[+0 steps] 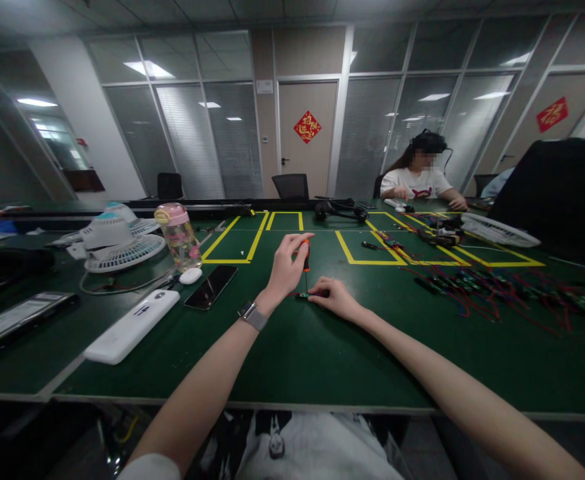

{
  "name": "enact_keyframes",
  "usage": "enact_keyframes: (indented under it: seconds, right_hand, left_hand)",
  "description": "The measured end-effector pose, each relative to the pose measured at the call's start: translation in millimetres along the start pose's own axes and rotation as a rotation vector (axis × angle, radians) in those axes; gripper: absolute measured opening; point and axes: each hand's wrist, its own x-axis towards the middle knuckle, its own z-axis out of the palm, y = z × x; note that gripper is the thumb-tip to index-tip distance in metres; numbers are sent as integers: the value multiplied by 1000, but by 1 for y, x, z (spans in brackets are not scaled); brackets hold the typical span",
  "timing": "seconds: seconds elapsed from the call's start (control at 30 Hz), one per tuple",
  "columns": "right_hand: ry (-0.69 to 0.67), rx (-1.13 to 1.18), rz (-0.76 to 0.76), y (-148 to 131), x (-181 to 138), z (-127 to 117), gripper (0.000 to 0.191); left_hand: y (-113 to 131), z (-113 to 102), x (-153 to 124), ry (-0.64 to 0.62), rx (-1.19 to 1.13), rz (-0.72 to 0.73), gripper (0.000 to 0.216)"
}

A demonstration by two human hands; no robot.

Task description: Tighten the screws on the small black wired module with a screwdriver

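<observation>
My left hand [289,264] is closed around the orange and black handle of a screwdriver [307,261], which stands upright with its thin shaft pointing down. The shaft's lower end meets a small green circuit board [302,295] lying on the green table. On the right side of the board, my right hand [336,297] pinches its edge between thumb and finger, with the other fingers curled in. Whether the tip sits in a screw is too small to tell. A watch [252,315] is on my left wrist.
Left of my hands lie a black phone [211,287], a white power bank [133,327], a water bottle [178,237] and a white fan [122,243]. On the right is a heap of wired circuit boards [497,293]. Across the table sits another person [419,175]. Yellow tape [377,262] marks the tabletop.
</observation>
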Motion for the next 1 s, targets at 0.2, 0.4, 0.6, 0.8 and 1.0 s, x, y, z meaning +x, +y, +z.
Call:
enact_keyframes:
  seconds: [0.2, 0.4, 0.6, 0.8, 1.0]
  right_hand:
    - [-19, 5, -9, 1, 0, -2, 12]
    - [-19, -28, -6, -1, 0, -2, 12]
    - [-28, -23, 5, -2, -1, -3, 13]
    - [-25, -26, 9, -4, -1, -3, 12]
    - [-13, 3, 6, -3, -1, -3, 12]
  left_hand:
    - [-8, 1, 2, -45, -133, -94, 24]
    - [-4, -3, -1, 67, 42, -57, 18]
    - [-17, -3, 6, -19, -177, -136, 31]
    - [-11, -5, 3, 19, -68, -77, 22]
    - [-4, -4, 4, -33, -136, -75, 30]
